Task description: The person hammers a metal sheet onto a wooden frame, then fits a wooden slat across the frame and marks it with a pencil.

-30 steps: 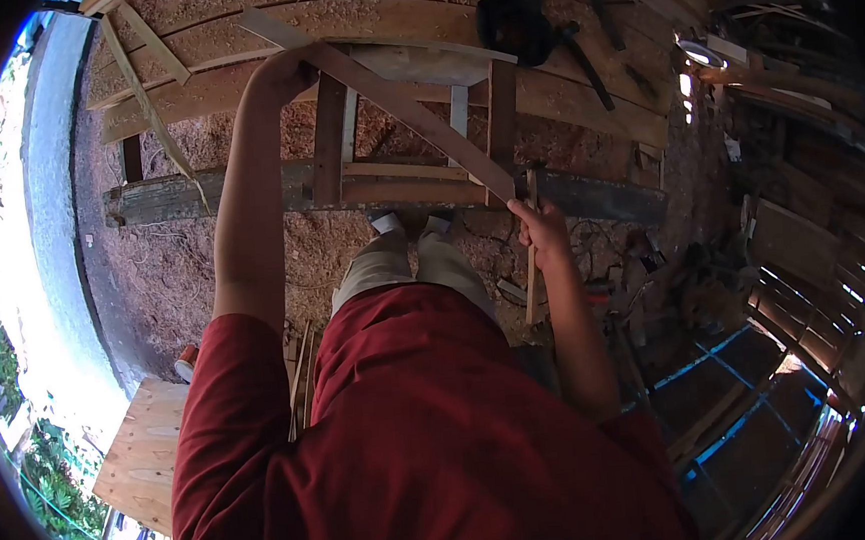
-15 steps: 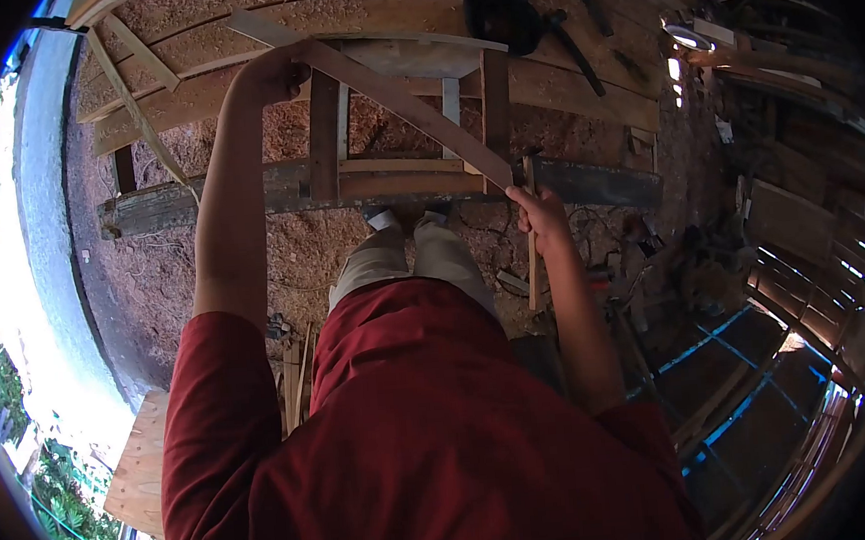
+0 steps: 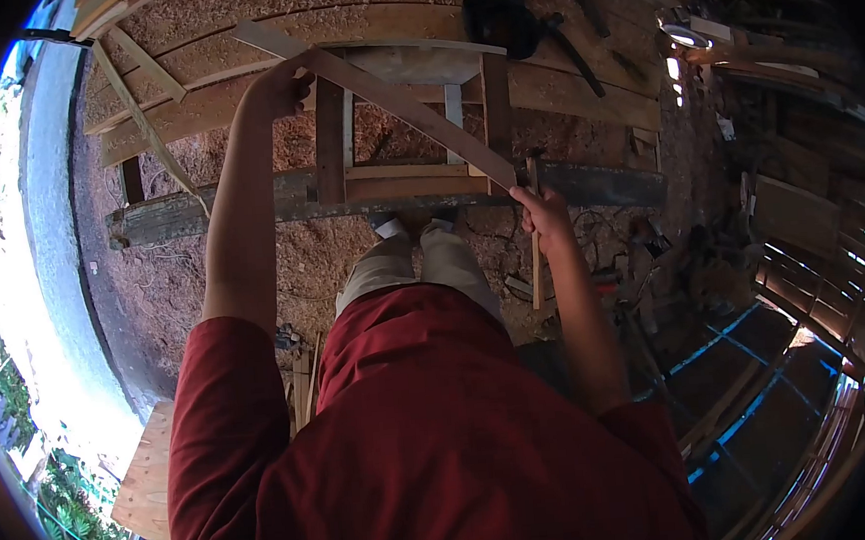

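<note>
OK, left hand (image 3: 274,88) is closed round the upper end of a long curved wooden slat (image 3: 390,97), grip tight on it near the far corner of a wooden frame (image 3: 412,121). Right hand (image 3: 546,214) is closed round a hammer (image 3: 534,233) by its wooden handle, head up, just beside the slat's lower end (whether the head touches the slat, cannot tell).

Slat runs diagonally across the frame, from upper left down to lower right, lying on the uprights. Frame rests against a dark weathered beam (image 3: 198,211) that crosses the view left to right. The person's shoes (image 3: 411,227) are on the ground just this side of the beam.

Beyond the frame: long wooden planks (image 3: 186,46) covered in sawdust, with a black power tool (image 3: 500,19) lying on them to the right. Ground is wood shavings throughout. Lower left, a pale plywood board (image 3: 151,470); a few thin wood strips (image 3: 302,384) stand beside the person's left leg. Right side is a dark cluttered area of stacked timber (image 3: 800,224).
</note>
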Demonstrator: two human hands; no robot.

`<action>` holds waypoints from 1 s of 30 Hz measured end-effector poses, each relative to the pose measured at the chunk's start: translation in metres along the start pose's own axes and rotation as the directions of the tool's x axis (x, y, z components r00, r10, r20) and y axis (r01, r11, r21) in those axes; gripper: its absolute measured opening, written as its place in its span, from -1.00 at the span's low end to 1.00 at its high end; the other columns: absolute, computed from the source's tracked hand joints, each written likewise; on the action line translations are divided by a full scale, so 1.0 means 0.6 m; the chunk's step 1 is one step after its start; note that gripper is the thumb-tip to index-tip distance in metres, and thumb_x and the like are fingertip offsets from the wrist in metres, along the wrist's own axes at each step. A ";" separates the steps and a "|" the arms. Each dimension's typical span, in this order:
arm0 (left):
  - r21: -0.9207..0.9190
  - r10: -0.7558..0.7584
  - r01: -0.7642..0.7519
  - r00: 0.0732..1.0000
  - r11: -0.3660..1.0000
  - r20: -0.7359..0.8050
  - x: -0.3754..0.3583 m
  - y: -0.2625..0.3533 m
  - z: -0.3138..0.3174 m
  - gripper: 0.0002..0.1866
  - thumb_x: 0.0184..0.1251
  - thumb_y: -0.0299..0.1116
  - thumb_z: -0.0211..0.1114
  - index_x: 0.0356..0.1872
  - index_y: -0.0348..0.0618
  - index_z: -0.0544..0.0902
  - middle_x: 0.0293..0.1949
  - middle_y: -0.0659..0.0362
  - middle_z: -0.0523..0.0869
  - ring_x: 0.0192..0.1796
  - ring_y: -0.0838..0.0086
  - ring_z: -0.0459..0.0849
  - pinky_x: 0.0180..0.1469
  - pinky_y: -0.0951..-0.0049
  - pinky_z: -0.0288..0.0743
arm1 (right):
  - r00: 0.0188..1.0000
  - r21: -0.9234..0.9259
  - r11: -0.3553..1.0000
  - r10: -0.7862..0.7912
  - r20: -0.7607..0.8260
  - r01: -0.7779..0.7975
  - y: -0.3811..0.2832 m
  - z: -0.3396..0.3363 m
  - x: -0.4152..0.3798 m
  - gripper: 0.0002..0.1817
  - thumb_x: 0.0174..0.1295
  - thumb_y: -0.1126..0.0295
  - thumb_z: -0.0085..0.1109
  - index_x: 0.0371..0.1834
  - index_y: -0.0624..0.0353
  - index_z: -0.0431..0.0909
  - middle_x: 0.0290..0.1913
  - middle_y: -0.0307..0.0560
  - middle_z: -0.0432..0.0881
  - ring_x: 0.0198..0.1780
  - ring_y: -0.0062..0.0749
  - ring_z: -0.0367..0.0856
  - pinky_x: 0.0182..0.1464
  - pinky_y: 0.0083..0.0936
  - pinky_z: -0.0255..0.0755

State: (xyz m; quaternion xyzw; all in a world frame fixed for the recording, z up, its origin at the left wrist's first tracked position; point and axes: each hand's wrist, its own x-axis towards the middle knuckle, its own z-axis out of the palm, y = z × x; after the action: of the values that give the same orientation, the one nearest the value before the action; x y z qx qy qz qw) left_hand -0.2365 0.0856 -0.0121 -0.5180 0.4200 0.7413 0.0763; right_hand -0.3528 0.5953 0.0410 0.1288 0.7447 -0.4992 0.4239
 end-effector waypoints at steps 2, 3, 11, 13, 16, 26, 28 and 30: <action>-0.118 0.107 -0.080 0.963 0.990 0.247 0.054 -0.007 -0.030 -0.60 0.38 0.05 0.48 -0.10 -0.01 0.60 -0.33 0.30 0.68 -0.35 0.57 0.62 -0.48 0.38 0.39 | 1.000 -0.014 1.000 -0.006 -0.009 0.006 -0.003 0.001 -0.004 -0.65 0.20 0.19 0.56 -0.21 0.09 0.55 -0.61 -0.38 0.36 -0.66 -0.67 0.31 -0.58 -0.56 0.24; -0.119 0.109 -0.081 0.962 0.990 0.249 0.042 -0.009 -0.015 -0.60 0.38 0.05 0.48 -0.10 -0.01 0.60 -0.33 0.30 0.68 -0.35 0.57 0.62 -0.48 0.38 0.39 | 1.000 -0.015 1.000 -0.008 -0.011 0.008 -0.003 0.001 -0.005 -0.65 0.20 0.19 0.56 -0.21 0.09 0.55 -0.61 -0.38 0.36 -0.66 -0.67 0.31 -0.58 -0.56 0.24; -0.329 0.178 -0.099 0.959 0.939 0.220 0.081 -0.025 -0.011 -0.64 0.34 -0.10 0.55 -0.02 -0.06 0.67 -0.11 0.23 0.70 -0.12 0.54 0.65 -0.16 0.47 0.55 | 1.000 -0.008 1.000 -0.017 -0.003 0.017 0.004 -0.002 0.001 -0.65 0.20 0.18 0.56 -0.22 0.09 0.56 -0.61 -0.38 0.37 -0.66 -0.68 0.32 -0.58 -0.57 0.24; -0.298 0.134 -0.074 0.974 0.952 0.184 0.051 -0.014 -0.002 -0.63 0.34 -0.08 0.55 -0.01 -0.03 0.67 -0.12 0.26 0.70 -0.11 0.57 0.65 -0.23 0.50 0.48 | 1.000 -0.011 1.000 -0.020 0.002 0.020 0.003 -0.001 -0.002 -0.65 0.20 0.18 0.56 -0.21 0.09 0.56 -0.61 -0.38 0.37 -0.66 -0.69 0.32 -0.58 -0.58 0.24; -0.202 0.106 -0.078 0.986 0.976 0.132 0.016 -0.002 0.004 -0.60 0.33 -0.01 0.54 0.01 0.03 0.66 -0.17 0.32 0.70 -0.15 0.62 0.66 -0.35 0.53 0.32 | 1.000 -0.015 1.000 -0.015 0.006 0.015 0.002 -0.002 -0.001 -0.65 0.20 0.18 0.56 -0.21 0.09 0.56 -0.62 -0.39 0.38 -0.66 -0.69 0.32 -0.59 -0.58 0.24; 0.120 0.014 -0.004 0.997 0.993 -0.082 -0.052 0.002 0.024 -0.27 0.16 0.44 0.46 -0.02 -0.01 0.54 -0.43 0.33 0.63 -0.47 0.65 0.57 -0.48 0.49 0.24 | 1.000 -0.053 0.999 -0.002 -0.024 0.001 -0.002 -0.002 0.000 -0.65 0.21 0.17 0.55 -0.25 0.13 0.57 -0.62 -0.37 0.35 -0.70 -0.66 0.31 -0.64 -0.53 0.22; 0.135 0.006 0.004 0.997 0.991 -0.075 -0.029 0.004 0.017 -0.25 0.17 0.43 0.46 0.05 0.00 0.55 -0.35 0.28 0.67 -0.40 0.63 0.61 -0.41 0.46 0.32 | 1.000 -0.036 0.999 -0.016 -0.014 0.016 0.002 -0.003 0.005 -0.65 0.22 0.17 0.55 -0.25 0.13 0.57 -0.62 -0.36 0.36 -0.70 -0.67 0.31 -0.65 -0.53 0.21; 0.148 -0.007 0.018 0.997 0.989 -0.073 -0.020 -0.010 0.018 -0.23 0.17 0.43 0.46 0.12 0.01 0.56 -0.28 0.24 0.71 -0.34 0.61 0.65 -0.35 0.43 0.40 | 1.000 -0.022 0.999 -0.027 0.000 0.027 0.005 -0.005 0.006 -0.65 0.22 0.17 0.55 -0.26 0.12 0.57 -0.62 -0.36 0.37 -0.70 -0.67 0.31 -0.65 -0.54 0.21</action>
State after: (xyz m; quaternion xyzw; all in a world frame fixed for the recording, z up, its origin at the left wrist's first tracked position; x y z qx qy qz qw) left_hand -0.2354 0.1006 -0.0041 -0.5399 0.4733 0.6882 0.1041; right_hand -0.3546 0.5987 0.0370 0.1142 0.7519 -0.4963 0.4185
